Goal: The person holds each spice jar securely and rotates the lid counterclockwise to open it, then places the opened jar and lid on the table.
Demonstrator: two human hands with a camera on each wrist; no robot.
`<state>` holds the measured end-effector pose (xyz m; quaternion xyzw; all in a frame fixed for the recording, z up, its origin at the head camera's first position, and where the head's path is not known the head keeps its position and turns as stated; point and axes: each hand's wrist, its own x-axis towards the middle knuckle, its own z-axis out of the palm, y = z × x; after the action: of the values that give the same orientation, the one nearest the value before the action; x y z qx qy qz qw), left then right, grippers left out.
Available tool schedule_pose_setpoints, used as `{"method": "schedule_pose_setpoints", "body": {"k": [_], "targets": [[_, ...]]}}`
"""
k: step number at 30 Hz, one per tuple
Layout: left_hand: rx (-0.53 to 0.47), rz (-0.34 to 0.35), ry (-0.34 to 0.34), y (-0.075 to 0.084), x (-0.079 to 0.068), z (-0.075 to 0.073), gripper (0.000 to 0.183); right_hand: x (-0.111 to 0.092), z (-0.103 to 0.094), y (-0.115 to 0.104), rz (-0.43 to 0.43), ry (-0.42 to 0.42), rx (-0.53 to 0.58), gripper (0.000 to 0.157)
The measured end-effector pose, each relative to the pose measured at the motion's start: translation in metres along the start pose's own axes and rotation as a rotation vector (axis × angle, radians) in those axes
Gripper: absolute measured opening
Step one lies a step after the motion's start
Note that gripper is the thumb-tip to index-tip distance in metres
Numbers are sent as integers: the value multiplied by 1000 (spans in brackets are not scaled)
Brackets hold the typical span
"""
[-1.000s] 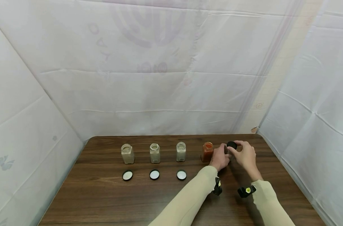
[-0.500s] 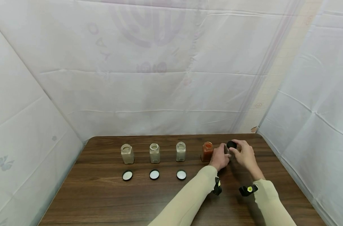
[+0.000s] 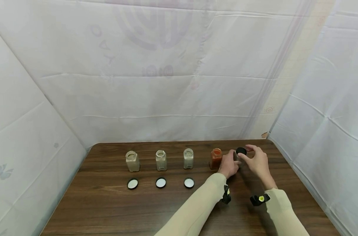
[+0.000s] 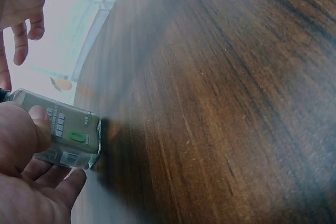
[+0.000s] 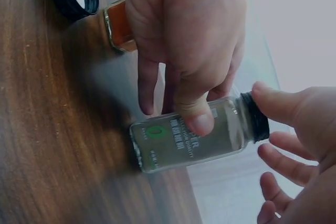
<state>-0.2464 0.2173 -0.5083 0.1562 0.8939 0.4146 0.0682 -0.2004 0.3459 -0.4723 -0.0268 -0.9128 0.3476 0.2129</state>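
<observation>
A clear glass spice jar [image 5: 210, 149] of greyish-brown powder, with a green mark on its label, stands near the table's far right corner. My left hand [image 3: 228, 164] grips its body, thumb across the label, and hides most of it in the head view. Its black screw lid [image 3: 241, 150] is on the jar's mouth. My right hand [image 3: 259, 163] has thumb and index finger at opposite sides of that lid; in the right wrist view the thumb touches its edge. Just left of my left hand stands a lidless jar of red powder [image 3: 215, 159].
Further left stand three lidless jars of pale contents: a right one [image 3: 188, 159], a middle one [image 3: 161, 160] and a left one [image 3: 133, 161]. In front lie upturned black lids, a right one [image 3: 189, 183], a middle one [image 3: 160, 182] and a left one [image 3: 132, 183]. White cloth [image 3: 155, 98] hangs behind.
My right index finger has lifted slightly away from the lid's far side and the right wrist has shifted a little to the right. My left hand keeps its hold on the jar.
</observation>
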Motion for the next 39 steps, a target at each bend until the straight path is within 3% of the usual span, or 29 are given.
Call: {"method": "schedule_pose_setpoints", "body": {"k": [5,15,29,34,39], "targets": [[-13,2,4,-1,-2,-1,44,-2,4,5,46,39,0,50],[-18,1,6,1,-3,-2,43,-3,7,9,100,9,21,50],[-20,0,9,3,-3,-2,41,3,0,18,-5,-123,88,43],[-15,6,11,2,-4,-3,41,3,-2,18,-12,-170,140,50],[-17,8,14,2,-4,-3,41,0,0,20,34,-160,236,62]]}}
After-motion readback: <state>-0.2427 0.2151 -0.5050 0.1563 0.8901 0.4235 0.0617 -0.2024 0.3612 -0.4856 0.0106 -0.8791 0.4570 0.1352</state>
